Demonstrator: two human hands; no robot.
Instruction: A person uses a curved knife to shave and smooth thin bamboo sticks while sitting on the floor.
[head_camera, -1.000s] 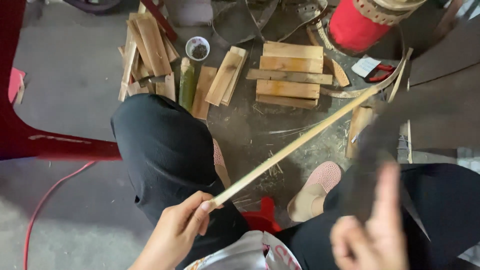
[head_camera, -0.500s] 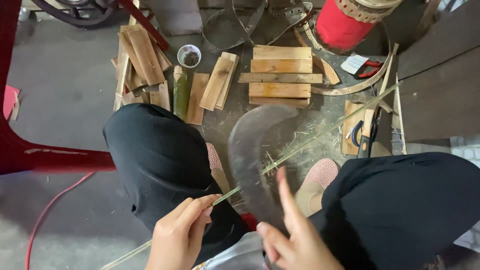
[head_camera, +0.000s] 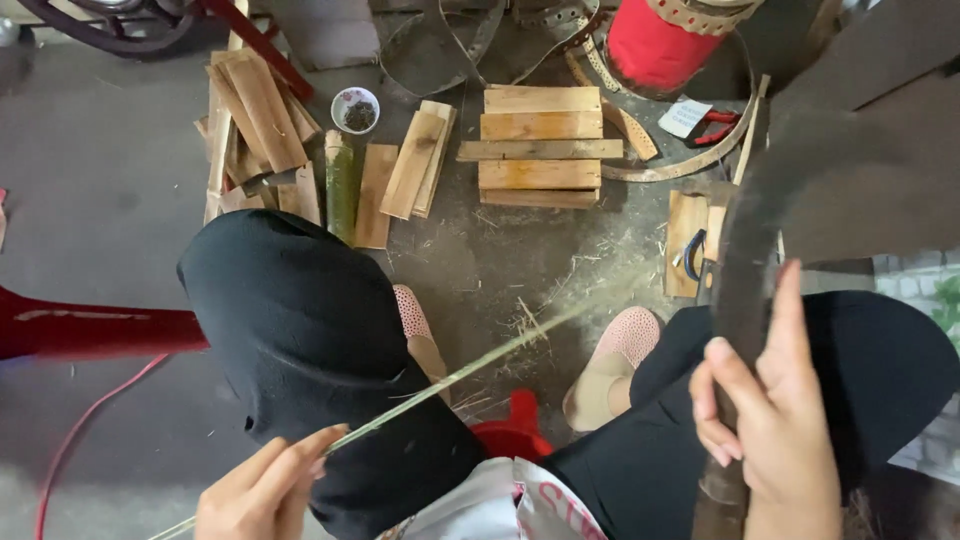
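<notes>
My left hand (head_camera: 262, 492) at the bottom left pinches a thin, long bamboo strip (head_camera: 470, 368). The strip runs up and to the right over my left knee, blurred towards its far end. My right hand (head_camera: 768, 410) at the lower right grips the handle of a large dark curved knife (head_camera: 750, 240). Its blade rises along the right side, blurred, apart from the strip. I sit with both knees in black trousers and pink slippers (head_camera: 610, 365) on the floor.
Stacked wooden slats (head_camera: 540, 145) and loose bamboo pieces (head_camera: 260, 120) lie on the concrete floor ahead. A small bowl (head_camera: 355, 108), a red cylinder (head_camera: 665, 40), bent bamboo bands (head_camera: 690, 165) and a red chair leg (head_camera: 90, 332) surround me. Shavings litter the floor.
The strip has slid further through my left hand and looks thinner. The knife swung from in front of my knees up to the right side.
</notes>
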